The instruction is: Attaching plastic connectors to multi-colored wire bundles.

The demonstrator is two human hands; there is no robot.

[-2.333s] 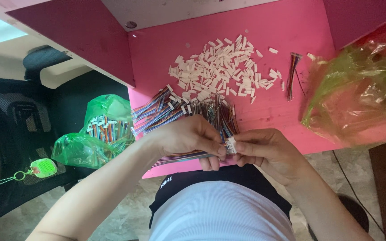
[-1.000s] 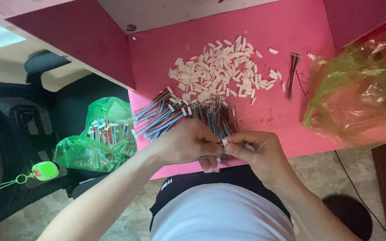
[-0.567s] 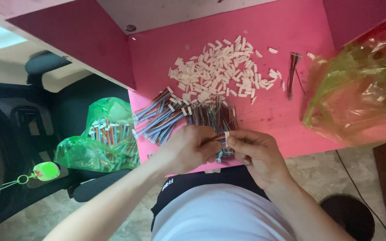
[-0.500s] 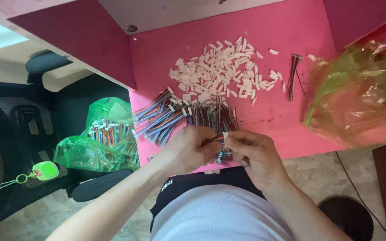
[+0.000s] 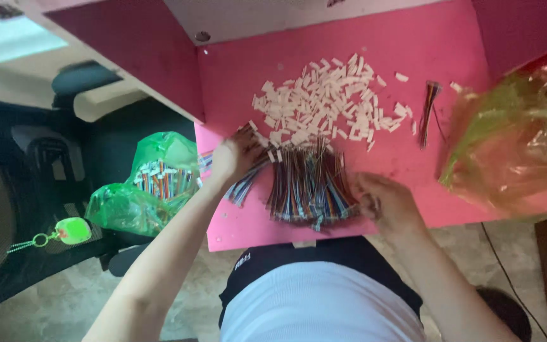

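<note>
Now your left hand (image 5: 234,155) reaches over the left wire bundle (image 5: 248,180), fingers blurred, so I cannot tell their grip. Your right hand (image 5: 384,201) curls at the near wire pile (image 5: 310,187). Many white connectors (image 5: 324,107) lie unused farther back.

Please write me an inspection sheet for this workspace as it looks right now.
Surface: pink table, its near edge at the person's waist.
Job's things: bundle of multicoloured wires at the front; pile of small white connectors behind it.
Clutter: single wire set lying apart; translucent bag on the right.
Hands: left hand on wires at the bundle's left; right hand at its right edge, blurred.
Cables: thin dark cord on the floor.
Surroundings: green bag of wires, green tag on a dark chair.
</note>
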